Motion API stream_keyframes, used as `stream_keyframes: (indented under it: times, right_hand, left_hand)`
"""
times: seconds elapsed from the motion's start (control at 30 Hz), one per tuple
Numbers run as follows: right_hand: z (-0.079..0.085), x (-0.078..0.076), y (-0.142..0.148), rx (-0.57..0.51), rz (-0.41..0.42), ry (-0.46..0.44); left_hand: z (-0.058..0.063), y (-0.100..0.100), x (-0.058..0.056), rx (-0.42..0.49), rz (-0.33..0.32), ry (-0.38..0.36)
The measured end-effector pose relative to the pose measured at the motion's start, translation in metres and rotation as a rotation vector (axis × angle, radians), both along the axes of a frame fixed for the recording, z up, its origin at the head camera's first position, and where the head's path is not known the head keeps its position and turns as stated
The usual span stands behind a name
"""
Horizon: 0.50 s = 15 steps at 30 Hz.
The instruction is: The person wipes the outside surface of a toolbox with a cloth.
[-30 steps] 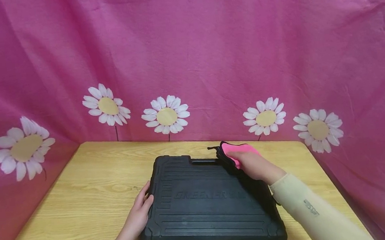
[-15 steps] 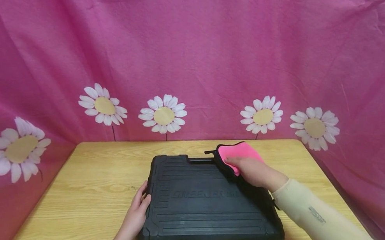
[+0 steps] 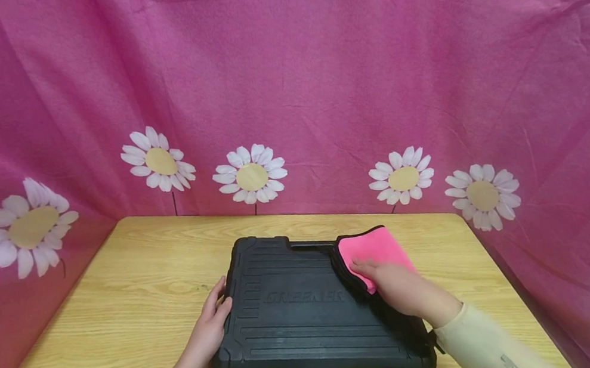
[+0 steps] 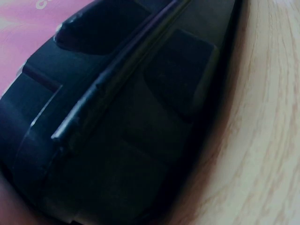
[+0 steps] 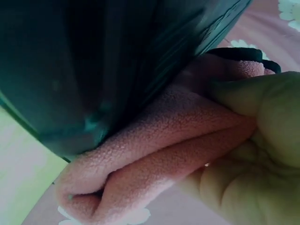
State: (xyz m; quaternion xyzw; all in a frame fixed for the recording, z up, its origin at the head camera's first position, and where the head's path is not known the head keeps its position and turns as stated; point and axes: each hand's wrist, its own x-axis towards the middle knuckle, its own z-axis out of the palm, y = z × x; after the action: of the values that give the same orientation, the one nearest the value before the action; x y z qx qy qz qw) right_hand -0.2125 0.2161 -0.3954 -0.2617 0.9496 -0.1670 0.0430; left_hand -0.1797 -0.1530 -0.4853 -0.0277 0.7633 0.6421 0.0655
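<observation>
Evidently our right hand [image 3: 397, 286] is grasping a pink cloth [image 3: 379, 244], thumb and fingers pinching its folds, while our left hand [image 3: 210, 328] is resting, fingers extended, against the left side of a black case [image 3: 303, 312]. We are judging the cloth light, soft and floppy, easiest to hold bunched through its layers. We are taking the case for stiff, tough, slightly slippery plastic, perhaps heavy if filled, with its side walls and carry handle [image 3: 311, 246] offering the best holds. The cloth is covering the case's far right corner, just beside the handle; the case is lying flat on the wooden table [image 3: 138, 284], stretching from our left fingers to beneath our right hand.
</observation>
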Motion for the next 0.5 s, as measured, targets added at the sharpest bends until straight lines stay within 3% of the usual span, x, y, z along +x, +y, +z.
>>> stream_keyframes:
  times: [0.2, 0.5]
  right_hand:
    - [0.000, 0.024, 0.001, 0.078, 0.072, 0.068]
    - [0.001, 0.052, 0.001, 0.074, 0.021, -0.055]
  left_hand:
    - [0.001, 0.000, 0.000, 0.003, 0.003, -0.015]
    - [0.000, 0.000, -0.001, -0.009, -0.002, 0.009]
